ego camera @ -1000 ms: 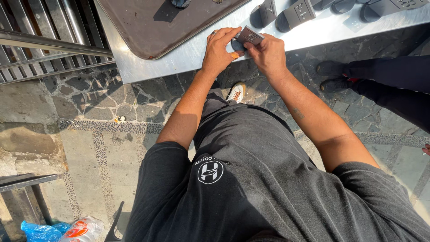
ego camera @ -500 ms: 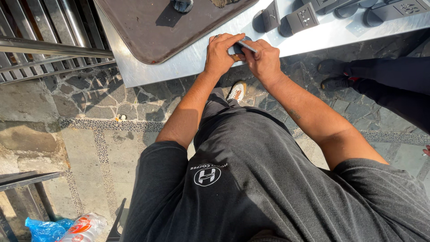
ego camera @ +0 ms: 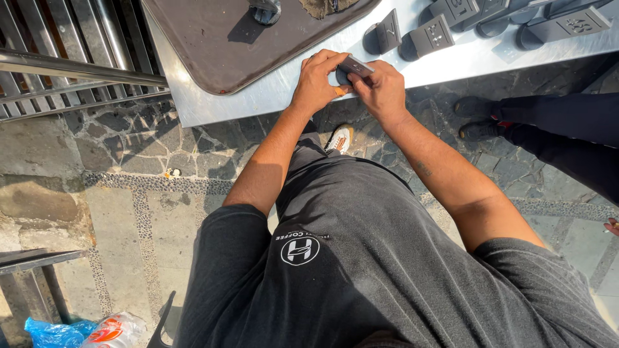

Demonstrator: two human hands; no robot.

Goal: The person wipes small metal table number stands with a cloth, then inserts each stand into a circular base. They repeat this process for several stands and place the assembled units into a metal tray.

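Note:
Both my hands meet at the near edge of a steel table (ego camera: pixel 258 100). My left hand (ego camera: pixel 317 80) and my right hand (ego camera: pixel 382 90) together grip a small dark grey block-shaped stand (ego camera: pixel 354 66), held tilted just above the table's edge. My left thumb presses at its underside. Several similar dark stands (ego camera: pixel 429 35) sit in a row on the tabletop just beyond my right hand.
A brown tray (ego camera: pixel 213 38) lies on the table's left part with a dark object on it. Metal railing bars (ego camera: pixel 58 58) run at the left. Another person's dark legs and shoes (ego camera: pixel 516 119) stand to the right. Plastic bags (ego camera: pixel 84 332) lie on the stone floor.
My hands with the stand have stayed at the table's edge; the stand has turned slightly between my fingers. The view has shifted a little.

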